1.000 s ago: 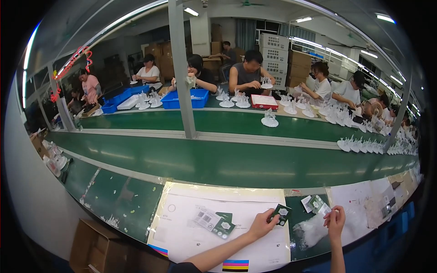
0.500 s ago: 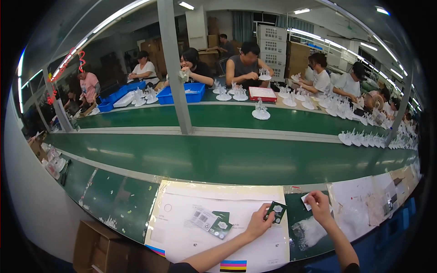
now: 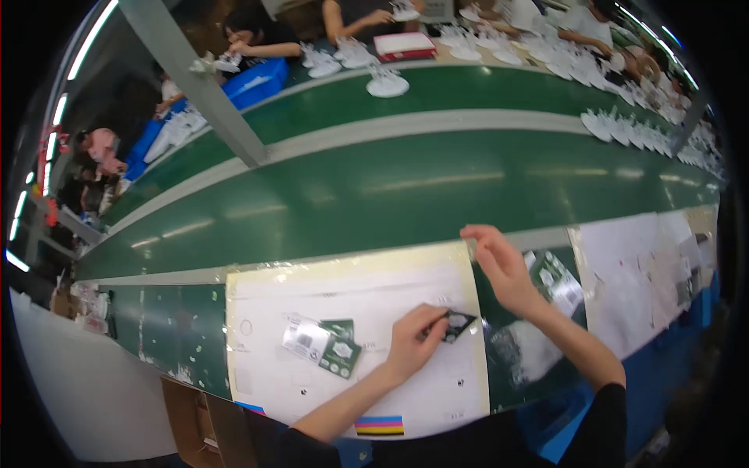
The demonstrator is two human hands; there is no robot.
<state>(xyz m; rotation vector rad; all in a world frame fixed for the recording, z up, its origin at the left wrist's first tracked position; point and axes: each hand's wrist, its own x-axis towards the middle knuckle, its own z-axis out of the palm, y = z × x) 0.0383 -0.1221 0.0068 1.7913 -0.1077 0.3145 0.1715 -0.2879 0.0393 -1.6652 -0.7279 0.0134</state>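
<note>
My left hand [image 3: 415,341] is closed on a small dark green card [image 3: 458,325], held tilted just over the white paper sheet [image 3: 273,390]. To its left, several overlapping cards lie on the sheet: a green one [image 3: 341,357] and a pale one with a barcode [image 3: 300,340] show most. My right hand [image 3: 503,269] is raised past the sheet's right edge, its fingers stretched toward the far left and nothing visible in them. Beside its wrist are more green and white cards [image 3: 555,279]. A clear plastic bag [image 3: 530,351] lies below the right forearm.
A long green conveyor belt [image 3: 335,183] runs beyond the bench. White figurines on round bases [image 3: 388,83] stand on the far line, where several people work. A grey post [image 3: 199,82] rises at the left. Under the bench sits a cardboard box [image 3: 183,421].
The view has tilted down and turned. My right hand has moved away from the white card by its fingertips and stretched its fingers. My left hand still holds the green card, now more tilted.
</note>
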